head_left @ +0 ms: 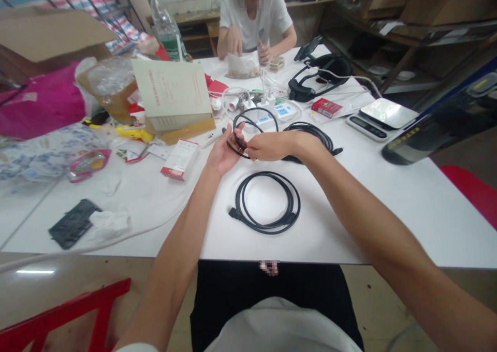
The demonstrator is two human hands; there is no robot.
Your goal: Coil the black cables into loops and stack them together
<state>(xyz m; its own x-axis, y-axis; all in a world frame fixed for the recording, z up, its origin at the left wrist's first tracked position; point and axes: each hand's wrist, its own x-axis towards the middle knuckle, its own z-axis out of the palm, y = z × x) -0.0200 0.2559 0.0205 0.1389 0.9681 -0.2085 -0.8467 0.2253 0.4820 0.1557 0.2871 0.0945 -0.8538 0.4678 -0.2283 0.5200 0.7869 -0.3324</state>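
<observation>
Above the white table (388,207), a looped black cable (256,111) hangs between both hands. My left hand (226,152) is turned palm up, its fingers curled round the cable. My right hand (267,146) pinches the same cable just beside it, back of the hand up. Closer to the front edge lies a coiled black cable (297,207) with a plug at its left side. Another thicker coil of black cable (316,129) rests behind my right wrist, which partly hides it.
A person (256,20) sits across the table, hands at a clear bag. A scale (382,119) and headset (298,90) stand right. At left are a small white-and-red box (180,159), black tray (73,223) and pink bag (46,103). Power strips (285,112) lie behind the hands.
</observation>
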